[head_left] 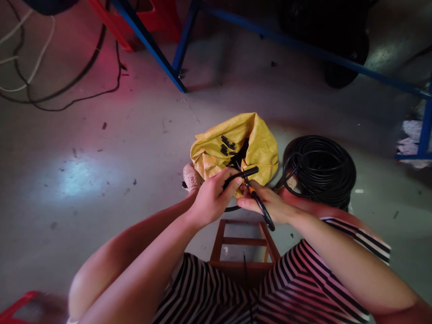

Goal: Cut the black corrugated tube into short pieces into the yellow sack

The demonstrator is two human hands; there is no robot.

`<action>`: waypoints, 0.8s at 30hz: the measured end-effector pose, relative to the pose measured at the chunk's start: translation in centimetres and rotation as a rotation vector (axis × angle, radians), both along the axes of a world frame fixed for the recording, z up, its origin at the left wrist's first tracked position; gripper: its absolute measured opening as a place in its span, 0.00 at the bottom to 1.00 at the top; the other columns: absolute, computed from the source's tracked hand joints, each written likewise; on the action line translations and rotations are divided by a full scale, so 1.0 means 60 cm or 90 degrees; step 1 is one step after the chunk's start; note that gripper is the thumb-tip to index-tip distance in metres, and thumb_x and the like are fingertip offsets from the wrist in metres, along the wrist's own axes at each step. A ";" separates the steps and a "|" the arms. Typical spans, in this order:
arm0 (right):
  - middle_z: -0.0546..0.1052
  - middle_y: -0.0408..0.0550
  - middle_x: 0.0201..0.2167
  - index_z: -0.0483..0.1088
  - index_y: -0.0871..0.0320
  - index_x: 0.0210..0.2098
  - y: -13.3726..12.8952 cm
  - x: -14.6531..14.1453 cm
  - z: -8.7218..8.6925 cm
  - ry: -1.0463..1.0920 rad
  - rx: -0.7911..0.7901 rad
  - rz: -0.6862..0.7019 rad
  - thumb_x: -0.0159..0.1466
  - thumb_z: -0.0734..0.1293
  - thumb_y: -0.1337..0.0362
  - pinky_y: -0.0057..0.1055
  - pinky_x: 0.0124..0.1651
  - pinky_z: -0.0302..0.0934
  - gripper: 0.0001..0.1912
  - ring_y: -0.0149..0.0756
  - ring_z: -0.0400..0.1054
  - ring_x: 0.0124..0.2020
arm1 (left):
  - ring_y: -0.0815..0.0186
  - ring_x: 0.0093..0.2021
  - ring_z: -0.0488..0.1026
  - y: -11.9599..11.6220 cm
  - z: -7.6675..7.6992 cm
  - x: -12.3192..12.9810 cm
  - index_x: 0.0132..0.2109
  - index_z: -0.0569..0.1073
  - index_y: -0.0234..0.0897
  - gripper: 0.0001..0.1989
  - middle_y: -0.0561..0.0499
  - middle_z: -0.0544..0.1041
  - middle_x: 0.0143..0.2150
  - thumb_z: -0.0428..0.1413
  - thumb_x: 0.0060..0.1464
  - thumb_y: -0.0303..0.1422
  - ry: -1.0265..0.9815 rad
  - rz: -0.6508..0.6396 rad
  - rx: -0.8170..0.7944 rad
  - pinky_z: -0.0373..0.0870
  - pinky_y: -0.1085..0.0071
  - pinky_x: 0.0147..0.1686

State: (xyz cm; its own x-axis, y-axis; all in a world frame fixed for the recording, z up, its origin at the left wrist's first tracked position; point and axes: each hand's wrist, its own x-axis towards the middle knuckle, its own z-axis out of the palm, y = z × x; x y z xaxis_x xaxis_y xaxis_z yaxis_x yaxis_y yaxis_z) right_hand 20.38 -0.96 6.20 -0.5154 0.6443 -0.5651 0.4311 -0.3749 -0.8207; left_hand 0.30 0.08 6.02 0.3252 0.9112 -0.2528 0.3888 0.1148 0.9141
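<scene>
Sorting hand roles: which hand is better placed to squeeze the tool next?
Right hand, probably: it holds the tool, which crosses the black tube; the left hand is busy holding that tube.

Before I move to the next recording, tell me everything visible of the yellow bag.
The bag is yellow, creased, and looks like plastic sheeting. It sits slumped on the floor, left of the black coil, mouth open upward, the opening dark. Short black pieces lie on its folds. The left hand and right hand cover part of its near edge; whether they touch it is unclear.
</scene>
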 end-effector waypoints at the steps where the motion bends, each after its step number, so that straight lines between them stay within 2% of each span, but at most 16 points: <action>1: 0.73 0.48 0.38 0.69 0.55 0.52 0.000 -0.001 0.001 0.007 0.000 -0.005 0.65 0.69 0.45 0.40 0.51 0.62 0.24 0.44 0.69 0.44 | 0.65 0.37 0.73 -0.001 0.000 0.001 0.42 0.73 0.37 0.10 0.51 0.78 0.36 0.52 0.69 0.37 -0.003 0.002 -0.004 0.67 0.68 0.40; 5: 0.72 0.46 0.36 0.69 0.55 0.45 0.002 -0.005 0.004 0.026 -0.015 -0.031 0.65 0.69 0.45 0.40 0.51 0.62 0.21 0.43 0.69 0.44 | 0.65 0.36 0.72 -0.001 0.002 0.002 0.41 0.72 0.38 0.10 0.51 0.77 0.36 0.51 0.69 0.38 -0.001 0.003 -0.011 0.67 0.68 0.40; 10: 0.71 0.45 0.37 0.68 0.54 0.43 0.003 -0.008 0.005 0.084 -0.029 -0.053 0.69 0.65 0.46 0.39 0.50 0.62 0.18 0.40 0.67 0.42 | 0.64 0.38 0.74 -0.001 0.002 0.000 0.43 0.72 0.38 0.10 0.50 0.78 0.37 0.50 0.70 0.38 0.014 -0.012 0.007 0.69 0.68 0.41; 17: 0.71 0.46 0.37 0.69 0.55 0.44 0.004 -0.001 0.002 0.028 -0.010 -0.003 0.67 0.68 0.45 0.36 0.45 0.63 0.20 0.39 0.67 0.39 | 0.62 0.39 0.76 0.005 0.002 -0.010 0.47 0.74 0.37 0.11 0.48 0.80 0.39 0.50 0.69 0.37 0.062 -0.111 0.020 0.69 0.67 0.40; 22: 0.73 0.48 0.41 0.70 0.57 0.49 0.006 -0.002 0.002 0.047 0.002 -0.017 0.67 0.66 0.44 0.34 0.45 0.63 0.23 0.40 0.67 0.43 | 0.63 0.37 0.76 0.005 0.005 -0.012 0.46 0.74 0.37 0.11 0.49 0.79 0.38 0.50 0.69 0.37 0.052 -0.119 0.020 0.69 0.67 0.39; 24: 0.74 0.47 0.40 0.71 0.57 0.48 0.004 -0.003 0.000 0.042 0.008 -0.022 0.67 0.67 0.44 0.32 0.44 0.62 0.23 0.39 0.67 0.42 | 0.64 0.38 0.75 0.005 0.005 -0.014 0.46 0.74 0.37 0.10 0.49 0.79 0.38 0.50 0.69 0.36 0.036 -0.117 0.018 0.69 0.68 0.39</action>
State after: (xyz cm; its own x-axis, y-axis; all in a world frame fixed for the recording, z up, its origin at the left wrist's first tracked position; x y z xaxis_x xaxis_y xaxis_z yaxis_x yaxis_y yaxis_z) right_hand 20.19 -0.72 6.19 -0.5279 0.6692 -0.5229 0.3635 -0.3784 -0.8513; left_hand -0.56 0.40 6.32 0.4732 0.8444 -0.2512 0.4520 0.0120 0.8920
